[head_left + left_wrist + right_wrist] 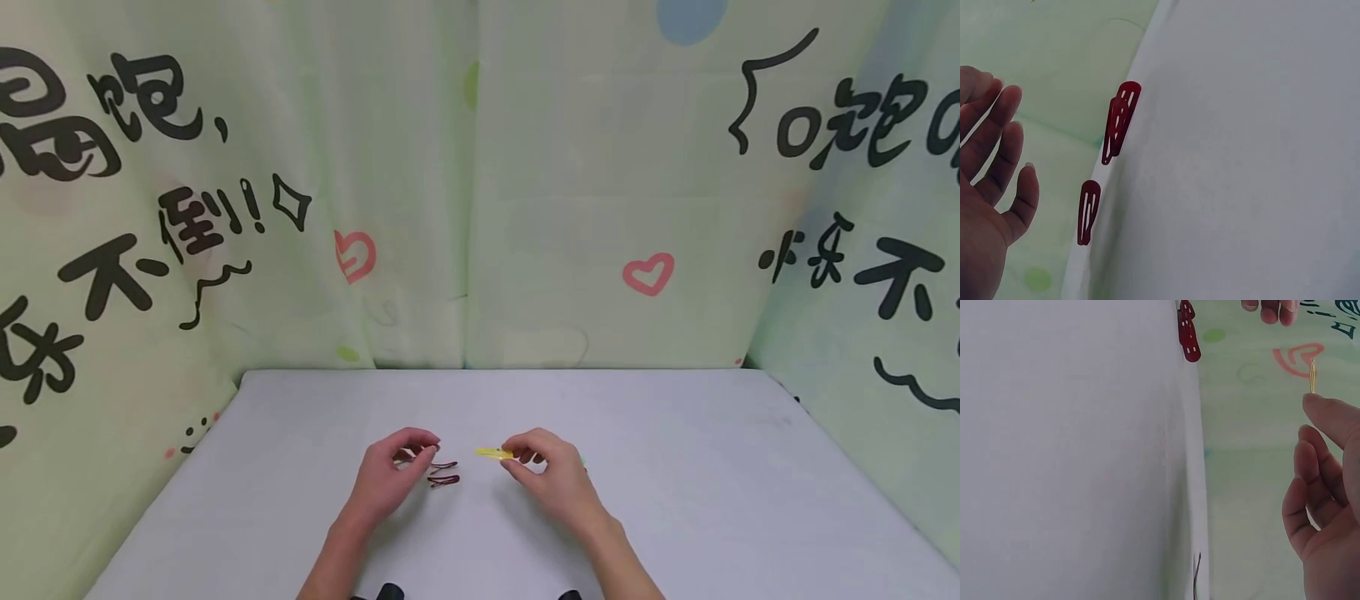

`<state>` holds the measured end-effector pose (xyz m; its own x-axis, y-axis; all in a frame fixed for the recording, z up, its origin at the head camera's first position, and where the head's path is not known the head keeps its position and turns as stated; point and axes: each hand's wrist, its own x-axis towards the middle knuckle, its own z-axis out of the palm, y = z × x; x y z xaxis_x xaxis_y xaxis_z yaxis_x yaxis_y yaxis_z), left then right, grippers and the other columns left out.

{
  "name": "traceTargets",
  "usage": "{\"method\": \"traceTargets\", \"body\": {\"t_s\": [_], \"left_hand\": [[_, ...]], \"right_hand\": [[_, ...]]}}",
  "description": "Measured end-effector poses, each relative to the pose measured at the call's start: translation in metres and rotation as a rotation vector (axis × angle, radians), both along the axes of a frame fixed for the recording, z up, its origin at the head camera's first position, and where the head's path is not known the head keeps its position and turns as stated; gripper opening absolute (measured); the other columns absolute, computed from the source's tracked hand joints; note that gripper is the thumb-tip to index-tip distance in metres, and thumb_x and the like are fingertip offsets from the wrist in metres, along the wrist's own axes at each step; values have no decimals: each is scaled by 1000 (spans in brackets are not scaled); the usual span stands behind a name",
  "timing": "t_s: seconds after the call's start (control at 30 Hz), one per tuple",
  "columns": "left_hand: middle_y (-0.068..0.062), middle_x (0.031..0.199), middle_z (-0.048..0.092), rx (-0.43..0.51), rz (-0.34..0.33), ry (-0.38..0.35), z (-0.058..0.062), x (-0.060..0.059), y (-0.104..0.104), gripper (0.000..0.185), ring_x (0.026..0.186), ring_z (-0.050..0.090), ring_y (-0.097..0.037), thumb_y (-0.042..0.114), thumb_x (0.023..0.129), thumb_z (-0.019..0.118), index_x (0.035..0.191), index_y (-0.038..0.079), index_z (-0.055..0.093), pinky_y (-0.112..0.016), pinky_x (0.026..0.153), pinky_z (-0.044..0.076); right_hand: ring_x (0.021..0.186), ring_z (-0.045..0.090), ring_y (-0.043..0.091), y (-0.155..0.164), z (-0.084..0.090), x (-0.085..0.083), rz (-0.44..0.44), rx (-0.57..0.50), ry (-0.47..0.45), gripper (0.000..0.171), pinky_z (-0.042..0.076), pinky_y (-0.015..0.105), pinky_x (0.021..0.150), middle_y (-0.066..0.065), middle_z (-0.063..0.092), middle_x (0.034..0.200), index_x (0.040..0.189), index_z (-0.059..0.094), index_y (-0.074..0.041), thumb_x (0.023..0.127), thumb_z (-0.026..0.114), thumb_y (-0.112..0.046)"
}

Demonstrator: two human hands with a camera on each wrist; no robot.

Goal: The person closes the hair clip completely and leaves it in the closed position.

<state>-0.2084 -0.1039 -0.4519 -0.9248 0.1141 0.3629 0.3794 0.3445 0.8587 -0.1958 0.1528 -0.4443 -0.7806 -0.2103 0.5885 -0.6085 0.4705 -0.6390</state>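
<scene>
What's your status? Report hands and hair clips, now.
Right hand pinches yellow hair clip above table. Left hand open, hovering beside dark red hair clips lying on table. Nothing between hands.

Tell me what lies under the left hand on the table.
Dark red snap hair clips lie on the white table just below the left hand's fingertips; the left wrist view shows three. Whether any more sit beneath the palm cannot be seen.

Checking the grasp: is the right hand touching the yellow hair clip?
Touching. In the head view the right hand pinches the yellow hair clip at its fingertips; the right wrist view shows it above a fingertip.
</scene>
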Motion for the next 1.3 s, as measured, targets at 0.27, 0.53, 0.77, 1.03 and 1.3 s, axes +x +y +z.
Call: {"method": "traceTargets", "body": {"t_s": [0.27,0.53,0.77,1.03,1.3], "left_hand": [[11,97,70,-37,42,-5,-4,0,-16,14,91,60,-14,3,91,72,103,11,75,-40,85,51],[8,101,69,-140,69,-27,-4,-6,-31,18,98,59,-18,5,91,73,108,9,73,-48,92,46],[4,106,69,-234,68,-80,-3,-10,-45,20,103,58,-24,7,92,73,112,9,72,-49,95,43],[2,106,70,-307,61,-80,-5,-15,-57,19,100,59,-22,5,91,73,109,9,73,-48,92,47],[2,103,70,-359,34,-41,-12,-24,-61,20,97,60,-22,-1,88,74,105,9,73,-45,90,49]], "right_hand": [[76,61,9,13,-3,1,-33,-1,-13,28,51,33,65,-14,65,85,94,74,-14,76,83,6],[80,61,11,26,-5,2,-67,-20,-133,29,53,30,69,-12,65,86,93,75,-18,78,82,5],[79,59,14,37,-5,4,-75,-19,-188,29,54,26,70,-9,65,87,92,76,-18,78,82,7],[78,60,10,45,-6,2,-83,17,-249,25,54,26,72,-8,66,89,92,76,-17,79,83,3],[76,59,7,59,-8,4,-107,59,-264,24,51,29,73,-9,64,86,91,76,-18,78,85,0]]}}
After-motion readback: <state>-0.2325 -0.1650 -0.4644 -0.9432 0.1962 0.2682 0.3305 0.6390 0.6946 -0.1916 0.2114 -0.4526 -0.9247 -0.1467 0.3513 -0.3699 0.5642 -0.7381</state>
